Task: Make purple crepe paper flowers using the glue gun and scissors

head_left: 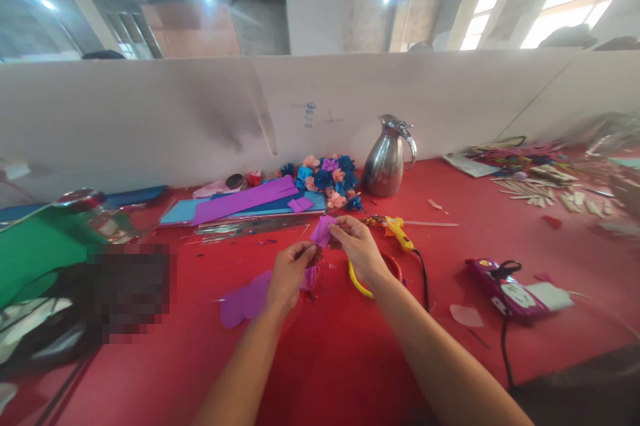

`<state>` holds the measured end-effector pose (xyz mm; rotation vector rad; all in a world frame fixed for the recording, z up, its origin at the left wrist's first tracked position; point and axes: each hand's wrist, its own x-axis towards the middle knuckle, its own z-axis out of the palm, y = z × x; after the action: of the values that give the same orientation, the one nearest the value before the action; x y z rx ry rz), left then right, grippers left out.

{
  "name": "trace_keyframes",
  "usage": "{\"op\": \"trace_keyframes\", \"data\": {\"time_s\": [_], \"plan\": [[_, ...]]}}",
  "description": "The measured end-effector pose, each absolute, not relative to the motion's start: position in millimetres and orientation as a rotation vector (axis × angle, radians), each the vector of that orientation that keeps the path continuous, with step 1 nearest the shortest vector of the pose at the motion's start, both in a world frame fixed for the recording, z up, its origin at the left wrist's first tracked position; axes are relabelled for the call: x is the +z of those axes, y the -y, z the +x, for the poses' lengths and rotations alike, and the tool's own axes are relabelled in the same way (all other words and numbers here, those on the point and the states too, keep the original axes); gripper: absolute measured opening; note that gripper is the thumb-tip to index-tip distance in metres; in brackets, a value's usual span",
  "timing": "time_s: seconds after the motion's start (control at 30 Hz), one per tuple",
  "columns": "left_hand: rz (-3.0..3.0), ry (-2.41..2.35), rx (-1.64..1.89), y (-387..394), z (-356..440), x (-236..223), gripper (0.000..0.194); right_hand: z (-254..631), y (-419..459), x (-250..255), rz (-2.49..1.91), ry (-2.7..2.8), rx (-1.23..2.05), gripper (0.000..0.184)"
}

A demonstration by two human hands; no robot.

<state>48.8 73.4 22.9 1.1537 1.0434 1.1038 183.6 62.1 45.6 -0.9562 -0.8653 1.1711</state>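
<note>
Between my two hands is a small purple piece of crepe paper (323,231), folded or gathered. My left hand (291,273) pinches its lower left side. My right hand (361,246) grips its upper right edge with the fingertips. Below my left hand lie rounded purple paper pieces (245,303) on the red table. A yellow ring (357,281) sits under my right wrist, partly hidden. Just right of that hand lies a yellow glue gun (399,233) with a clear glue stick behind it. Farther back is a pile of blue, pink and purple paper flowers (330,179).
A steel jug (387,159) stands against the white partition (200,106). Purple paper strips (245,201) rest on blue sheets at the back. To the right are a purple power strip (507,289) with cables and several wooden sticks (530,191). A green board (45,239) leans at left.
</note>
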Motion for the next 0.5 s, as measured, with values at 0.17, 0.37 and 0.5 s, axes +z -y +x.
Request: {"op": "trace_keyframes", "data": {"time_s": [0.17, 0.37, 0.5], "plan": [[1.174, -1.04, 1.097, -73.8, 47.9, 22.1, 0.024, 183.1, -61.4, 46.2, -0.944, 0.873, 1.185, 0.03], [1.147, -1.027, 1.101, -74.3, 47.5, 20.9, 0.022, 182.7, -60.5, 45.8, -0.93, 0.871, 1.205, 0.026], [1.118, -1.021, 1.108, -74.4, 47.8, 20.9, 0.022, 182.2, -60.5, 45.7, -0.934, 0.869, 1.21, 0.027]]}}
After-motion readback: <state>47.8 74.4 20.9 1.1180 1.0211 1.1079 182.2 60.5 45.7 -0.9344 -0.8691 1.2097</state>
